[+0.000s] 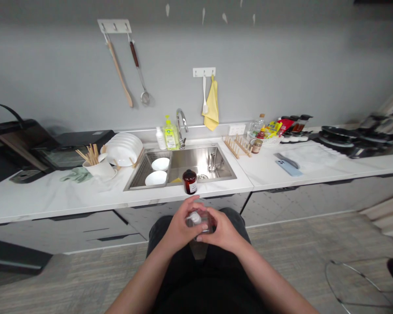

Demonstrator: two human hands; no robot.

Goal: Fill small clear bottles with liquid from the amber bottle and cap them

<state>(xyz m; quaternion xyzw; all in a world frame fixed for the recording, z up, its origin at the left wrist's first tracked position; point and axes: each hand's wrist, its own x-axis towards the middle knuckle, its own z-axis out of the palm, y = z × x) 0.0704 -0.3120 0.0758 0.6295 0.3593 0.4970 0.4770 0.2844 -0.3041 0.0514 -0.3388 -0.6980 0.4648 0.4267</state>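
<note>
Head view: container (pixel 205 219) partly behind fingers (pixel 187 204)

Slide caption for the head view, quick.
Left hand and right hand hold a clear container, with an amber jar near the sink.

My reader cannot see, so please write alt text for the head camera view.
A person's left hand and right hand hold a clear container before a kitchen counter. A dark amber jar stands at the front edge of a steel sink with two white bowls in its left side.
</note>
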